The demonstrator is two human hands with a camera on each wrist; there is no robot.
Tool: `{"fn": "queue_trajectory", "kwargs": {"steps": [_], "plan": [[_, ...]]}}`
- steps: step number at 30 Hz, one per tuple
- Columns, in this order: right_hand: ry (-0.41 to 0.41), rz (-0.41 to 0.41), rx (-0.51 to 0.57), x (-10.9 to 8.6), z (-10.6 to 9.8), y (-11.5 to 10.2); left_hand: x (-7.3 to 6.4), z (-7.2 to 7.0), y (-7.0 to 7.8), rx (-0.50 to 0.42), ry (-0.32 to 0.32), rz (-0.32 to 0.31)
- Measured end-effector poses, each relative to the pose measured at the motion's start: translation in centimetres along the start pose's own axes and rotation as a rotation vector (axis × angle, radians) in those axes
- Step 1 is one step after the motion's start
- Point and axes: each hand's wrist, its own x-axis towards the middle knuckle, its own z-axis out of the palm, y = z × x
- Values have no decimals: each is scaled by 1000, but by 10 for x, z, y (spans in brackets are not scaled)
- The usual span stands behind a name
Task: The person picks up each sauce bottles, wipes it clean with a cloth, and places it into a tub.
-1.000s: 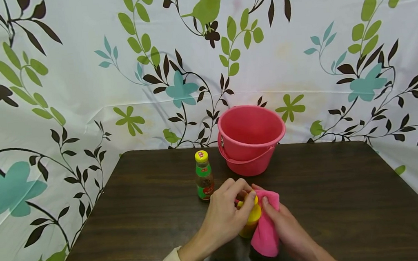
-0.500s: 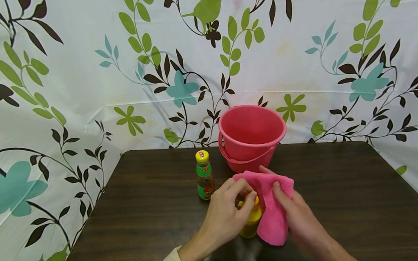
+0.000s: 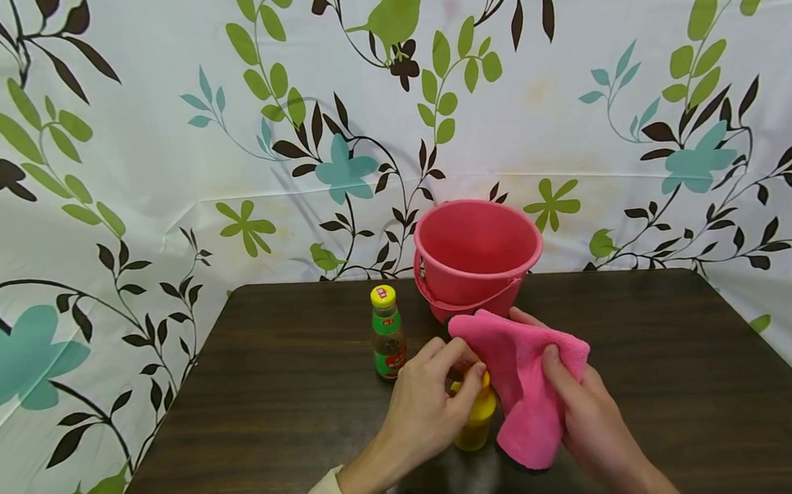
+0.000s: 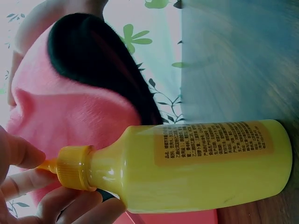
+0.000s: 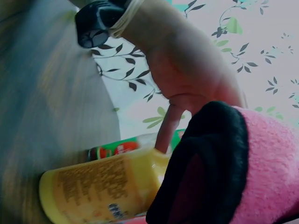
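Observation:
With thumb and fingertips, my left hand (image 3: 425, 396) pinches the pointed nozzle of a yellow squeeze bottle (image 3: 476, 421). In the left wrist view this squeeze bottle (image 4: 205, 172) shows a screw cap and a printed orange label; other fingers curl by its neck. My right hand (image 3: 599, 417) grips a pink fluffy cloth (image 3: 517, 369) just right of the bottle, thumb on the near side. The cloth has a dark, black-looking underside, and it hangs in folds. Most of the right hand's fingers are hidden behind it.
A glass bottle (image 3: 388, 333) with a yellow cap and green label stands behind my left hand. Farther back is a pink bucket (image 3: 477, 299), its handle lowered. The dark wooden table (image 3: 293, 363) meets a patterned curtain (image 3: 150, 142). A black camera (image 5: 93, 30) sits on the left wrist.
My right hand has moved right and slightly away with the cloth, off the squeeze bottle's side, and the cloth has spread wider. The left hand has stayed at the nozzle.

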Motion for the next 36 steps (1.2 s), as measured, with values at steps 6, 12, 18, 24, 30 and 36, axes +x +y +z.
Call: {"fn": "queue_trajectory", "kwargs": {"steps": [6,12,18,24,30,36], "plan": [[37,15,-12,-3,-3,12,0,0,0,-9,-18,-9],[104,28,-40,-3,-5,21,0,-1,1,-6,-25,-30],[137,46,-57,-3,-5,26,1,-1,2,24,-11,-30],[148,59,-47,-6,-3,31,3,-1,2,84,7,-17],[142,57,-55,-10,-2,36,4,-1,3,89,-7,-41],[25,100,-35,-3,2,36,3,2,5,88,1,-10]]}}
